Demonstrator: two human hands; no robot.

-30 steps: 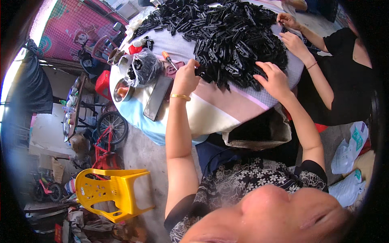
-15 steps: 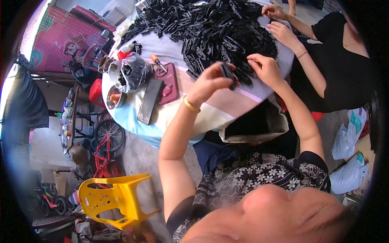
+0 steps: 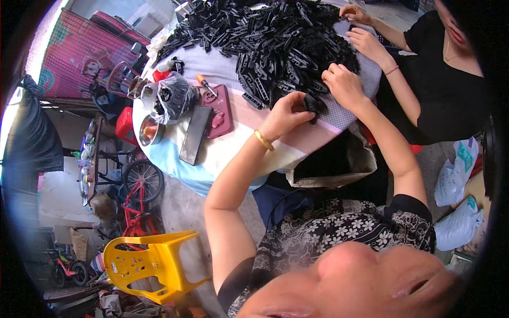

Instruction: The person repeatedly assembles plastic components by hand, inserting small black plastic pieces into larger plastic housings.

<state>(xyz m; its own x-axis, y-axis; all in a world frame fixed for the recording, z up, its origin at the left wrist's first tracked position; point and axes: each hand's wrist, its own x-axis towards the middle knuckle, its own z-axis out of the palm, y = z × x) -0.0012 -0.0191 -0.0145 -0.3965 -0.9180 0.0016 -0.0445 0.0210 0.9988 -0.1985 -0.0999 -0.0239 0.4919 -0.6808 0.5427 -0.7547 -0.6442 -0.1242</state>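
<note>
A large heap of small black plastic parts (image 3: pixel 281 45) covers the far part of a round table. At the heap's near edge, my left hand (image 3: pixel 289 114), with a gold bangle at its wrist, grips a black plastic part (image 3: pixel 314 104) between thumb and fingers. Just right of it, my right hand (image 3: pixel 345 86) has its fingertips pressed together against the pile's right edge. Whatever those fingers hold is hidden. The two hands are apart, close to each other over the cloth.
Left on the tablecloth (image 3: pixel 254 151) lie a dark phone-like slab (image 3: pixel 196 135), a maroon tray (image 3: pixel 224 124), an orange-handled screwdriver (image 3: pixel 204 82), a clear plastic bag (image 3: pixel 177 98) and a metal bowl (image 3: pixel 151 130). A co-worker's hands (image 3: pixel 366 45) are at the right. An open sack (image 3: pixel 334 177) hangs below the edge.
My left hand has moved right and slightly down with the black part, turning it. My right hand has shifted a little up to the pile's edge, fingers closing.
</note>
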